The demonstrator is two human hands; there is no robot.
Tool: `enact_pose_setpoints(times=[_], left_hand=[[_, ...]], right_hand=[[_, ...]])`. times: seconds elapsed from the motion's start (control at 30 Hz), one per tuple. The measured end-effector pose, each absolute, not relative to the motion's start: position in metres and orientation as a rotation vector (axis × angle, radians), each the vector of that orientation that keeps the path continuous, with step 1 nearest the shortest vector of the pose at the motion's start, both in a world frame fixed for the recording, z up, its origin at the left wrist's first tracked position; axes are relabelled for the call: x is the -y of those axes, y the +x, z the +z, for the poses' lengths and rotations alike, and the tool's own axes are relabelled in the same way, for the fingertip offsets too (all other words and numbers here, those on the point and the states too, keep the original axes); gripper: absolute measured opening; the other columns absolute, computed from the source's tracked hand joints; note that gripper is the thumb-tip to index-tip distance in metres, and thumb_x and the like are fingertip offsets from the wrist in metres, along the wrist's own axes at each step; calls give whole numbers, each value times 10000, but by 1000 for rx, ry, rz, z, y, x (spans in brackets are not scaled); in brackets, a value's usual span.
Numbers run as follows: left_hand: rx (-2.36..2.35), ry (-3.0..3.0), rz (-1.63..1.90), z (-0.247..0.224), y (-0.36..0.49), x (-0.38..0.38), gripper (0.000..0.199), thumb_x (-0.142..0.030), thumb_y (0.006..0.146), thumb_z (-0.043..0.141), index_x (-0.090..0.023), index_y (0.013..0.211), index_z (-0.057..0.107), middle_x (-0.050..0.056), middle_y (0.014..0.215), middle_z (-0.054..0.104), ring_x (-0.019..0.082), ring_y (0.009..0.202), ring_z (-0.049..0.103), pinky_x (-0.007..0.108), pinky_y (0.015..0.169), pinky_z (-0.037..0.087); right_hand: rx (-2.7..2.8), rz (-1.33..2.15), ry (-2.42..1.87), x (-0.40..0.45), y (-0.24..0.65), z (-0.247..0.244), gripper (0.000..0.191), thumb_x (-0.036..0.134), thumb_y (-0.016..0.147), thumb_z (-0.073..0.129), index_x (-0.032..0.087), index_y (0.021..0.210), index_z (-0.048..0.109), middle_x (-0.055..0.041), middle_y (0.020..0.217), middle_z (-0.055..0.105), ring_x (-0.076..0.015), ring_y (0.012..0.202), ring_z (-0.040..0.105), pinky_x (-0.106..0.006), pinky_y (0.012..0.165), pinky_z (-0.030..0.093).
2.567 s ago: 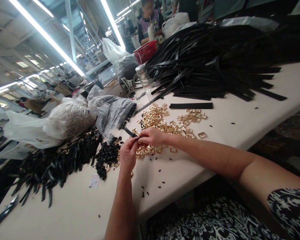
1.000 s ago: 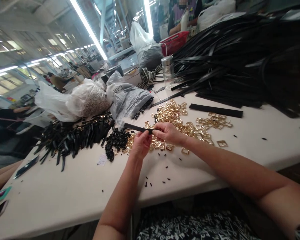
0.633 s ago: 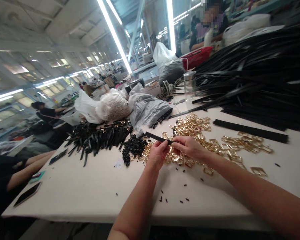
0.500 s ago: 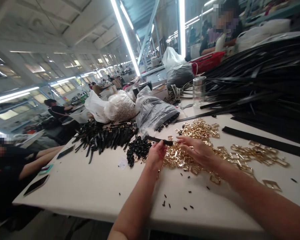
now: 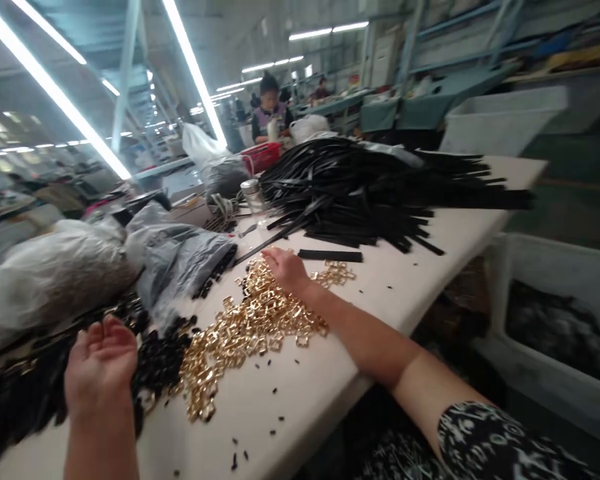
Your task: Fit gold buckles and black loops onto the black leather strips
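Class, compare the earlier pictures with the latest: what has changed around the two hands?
The hands have parted. The left hand has moved left, towards the heap of black straps; the right hand has reached forward over the gold metal buckles. Neither visibly holds the short black strip they shared. The clear glass bottle stayed put.
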State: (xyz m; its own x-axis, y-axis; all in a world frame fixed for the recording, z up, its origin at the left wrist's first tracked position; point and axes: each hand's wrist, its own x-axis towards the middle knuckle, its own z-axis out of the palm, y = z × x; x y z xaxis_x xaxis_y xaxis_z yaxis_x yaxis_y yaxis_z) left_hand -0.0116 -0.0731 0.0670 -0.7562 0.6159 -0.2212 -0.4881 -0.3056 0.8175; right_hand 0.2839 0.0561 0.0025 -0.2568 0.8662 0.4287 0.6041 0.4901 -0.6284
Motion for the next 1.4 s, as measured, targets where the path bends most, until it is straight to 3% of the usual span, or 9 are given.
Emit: enact_pose_setpoints(times=[0.1, 0.17, 0.37, 0.57, 1.0, 1.17, 1.3, 1.4], left_hand=[[-1355, 444, 2056, 39, 32, 86, 108, -250, 774, 628, -348, 800, 666, -116, 841, 735, 167, 849, 657, 261, 538, 551], [-1428, 535, 2013, 22, 59, 90, 249, -271, 702, 699, -409, 908, 669, -143, 848, 731, 178, 860, 661, 287, 601, 558], [-1370, 460, 1929, 3, 77, 83, 286, -174, 695, 711, -250, 965, 659, -29, 790, 701, 96, 664, 652, 181, 574, 518], [-1281, 359, 1913, 2, 71, 82, 213, -130, 721, 675, -209, 919, 681, -5, 774, 696, 93, 653, 653, 150, 545, 504], [-1208, 447, 1773, -9, 77, 80, 243, -185, 682, 742, -182, 923, 708, 28, 850, 711, 96, 677, 671, 145, 549, 503], [-1192, 490, 1741, -9, 80, 82, 330, -236, 616, 807, -178, 925, 706, 29, 851, 714, 101, 665, 672, 151, 544, 501], [-1214, 555, 1726, -7, 85, 83, 403, -282, 589, 836, -162, 947, 695, 33, 871, 712, 98, 679, 678, 142, 562, 496], [-1252, 615, 1666, -8, 90, 82, 444, -341, 600, 835, -148, 966, 674, 48, 865, 712, 117, 681, 688, 159, 561, 501]], right_hand=[[2079, 331, -1460, -68, 305, 12, 335, 337, 986, 381, 254, 1206, 620, -35, 1217, 665, -171, 1104, 609, -244, 905, 441], [2113, 304, -1690, -76, 327, 18, 305, 339, 945, 459, 263, 1167, 653, -52, 1198, 676, -199, 1083, 624, -269, 872, 458], [2046, 334, -2077, -98, 389, 12, 370, 259, 716, 712, 146, 1068, 717, -169, 1089, 704, -278, 999, 661, -326, 821, 490], [2068, 303, -2179, -104, 383, -3, 347, 190, 686, 705, 142, 1028, 733, -166, 1098, 700, -253, 1024, 651, -304, 870, 470], [2212, 313, -2070, -108, 380, -5, 316, 237, 758, 629, 195, 1052, 738, -114, 1057, 719, -224, 960, 657, -258, 764, 443], [2393, 233, -1793, -100, 355, 1, 273, 342, 879, 544, 229, 1026, 744, -85, 1031, 728, -207, 973, 643, -254, 783, 419], [2439, 154, -1547, -90, 332, 3, 342, 359, 977, 414, 292, 1216, 649, -39, 1138, 698, -173, 1017, 617, -248, 818, 407], [2434, -24, -1161, -77, 315, 5, 319, 312, 986, 432, 279, 1232, 631, -38, 1069, 708, -156, 944, 610, -265, 817, 412]])
